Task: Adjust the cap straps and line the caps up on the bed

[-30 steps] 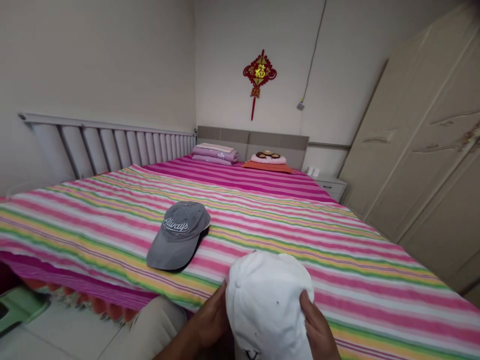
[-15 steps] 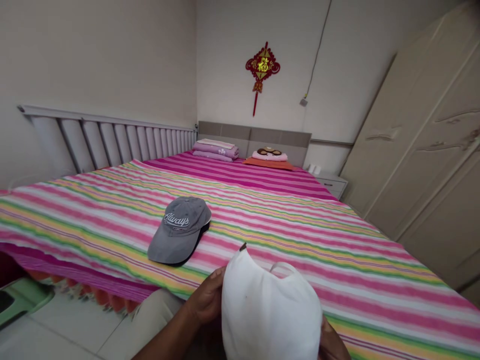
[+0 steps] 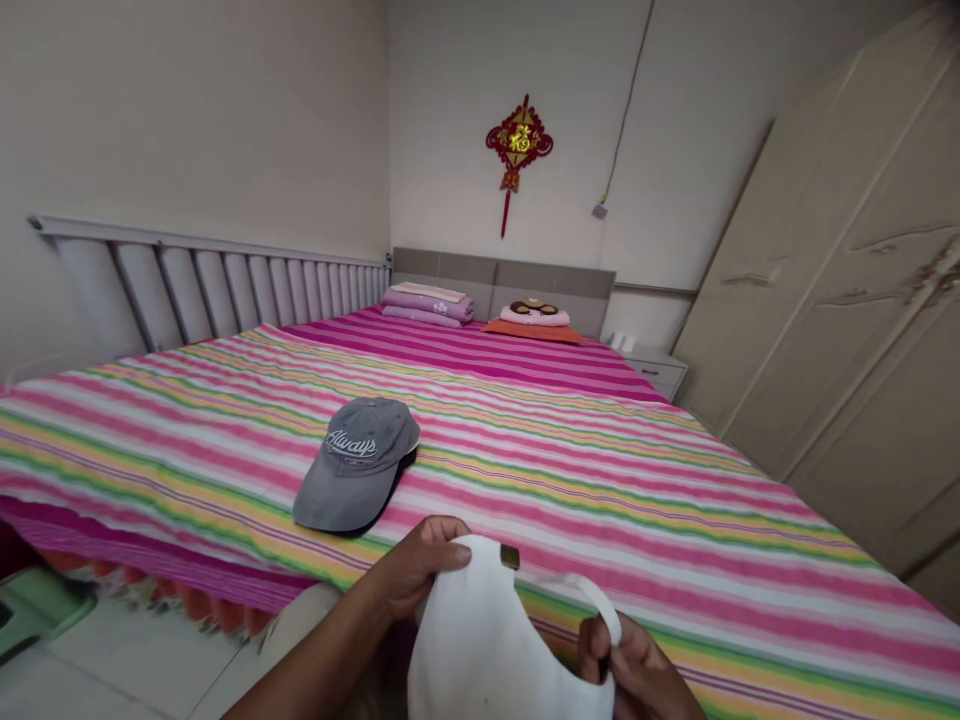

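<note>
A white cap point(image 3: 487, 640) is held low in front of me, its back opening facing up and away. My left hand point(image 3: 424, 565) pinches its edge beside a small brass-coloured buckle point(image 3: 510, 556). At the other side of the opening, my right hand point(image 3: 630, 660) has its fingers closed around the white strap point(image 3: 600, 605), which curves loosely over the gap. The strap's end and the buckle are apart. A grey cap point(image 3: 360, 462) with white "Always" lettering rests on the striped bedspread point(image 3: 570, 470), left of my hands. The lower part of the white cap is cut off by the frame.
Folded purple bedding point(image 3: 427, 303) and a pink pillow point(image 3: 534, 316) lie by the headboard point(image 3: 551, 290). A radiator point(image 3: 217, 285) runs along the left wall; a wardrobe point(image 3: 825, 300) stands at right. A green stool point(image 3: 45, 610) is at lower left.
The white cap has tilted and moved lower left. My left hand has shifted up to the edge near the buckle, and my right hand has come round onto the strap.
</note>
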Demonstrator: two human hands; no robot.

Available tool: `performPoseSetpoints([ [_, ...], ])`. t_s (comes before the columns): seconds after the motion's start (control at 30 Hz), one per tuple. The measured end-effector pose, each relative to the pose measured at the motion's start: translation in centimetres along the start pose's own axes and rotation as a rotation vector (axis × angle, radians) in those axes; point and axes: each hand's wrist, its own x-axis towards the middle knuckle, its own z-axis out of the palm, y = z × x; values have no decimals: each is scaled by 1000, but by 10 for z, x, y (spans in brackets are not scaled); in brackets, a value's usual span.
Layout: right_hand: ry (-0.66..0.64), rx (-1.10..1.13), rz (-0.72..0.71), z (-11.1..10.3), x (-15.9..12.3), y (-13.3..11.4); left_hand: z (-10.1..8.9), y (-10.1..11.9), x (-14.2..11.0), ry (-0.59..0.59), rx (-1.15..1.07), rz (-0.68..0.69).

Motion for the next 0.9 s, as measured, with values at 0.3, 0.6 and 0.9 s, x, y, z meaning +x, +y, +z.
performPoseSetpoints([
  [0.3,1,-10,-73,21,5,0,9,17,-10,-58,384,-25],
  [0.6,-23,-151,-118,24,5,-5,18,9,-15,-8,395,-22],
  [0.9,58,-414,-150,35,12,-18,27,8,-14,41,280,-12],
])
